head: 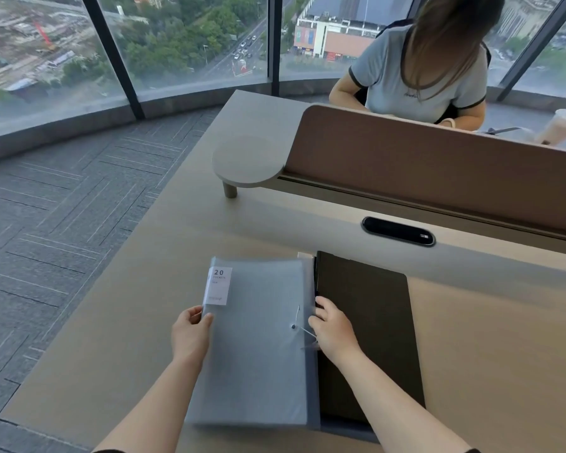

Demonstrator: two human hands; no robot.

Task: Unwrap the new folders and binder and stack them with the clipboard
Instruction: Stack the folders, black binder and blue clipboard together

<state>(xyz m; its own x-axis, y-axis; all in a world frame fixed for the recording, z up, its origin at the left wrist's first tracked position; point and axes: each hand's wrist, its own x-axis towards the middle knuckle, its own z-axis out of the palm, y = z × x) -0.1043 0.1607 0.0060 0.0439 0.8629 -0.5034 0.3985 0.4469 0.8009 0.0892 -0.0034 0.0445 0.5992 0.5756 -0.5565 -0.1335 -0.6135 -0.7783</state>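
Head view: both hands (190, 335) (333, 331) pinch a translucent grey folder (258, 341) labelled "20 pockets".

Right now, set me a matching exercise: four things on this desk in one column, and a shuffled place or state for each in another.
Things:
1. grey folder
2. black board
3. white label
4. oval socket

Places or states:
A. set into the desk near the divider
B. on the folder's far left corner
C. lying flat to the right of the folder
D. held at both edges by two hands

Pairs: 1-D, 2-C, 3-B, 4-A
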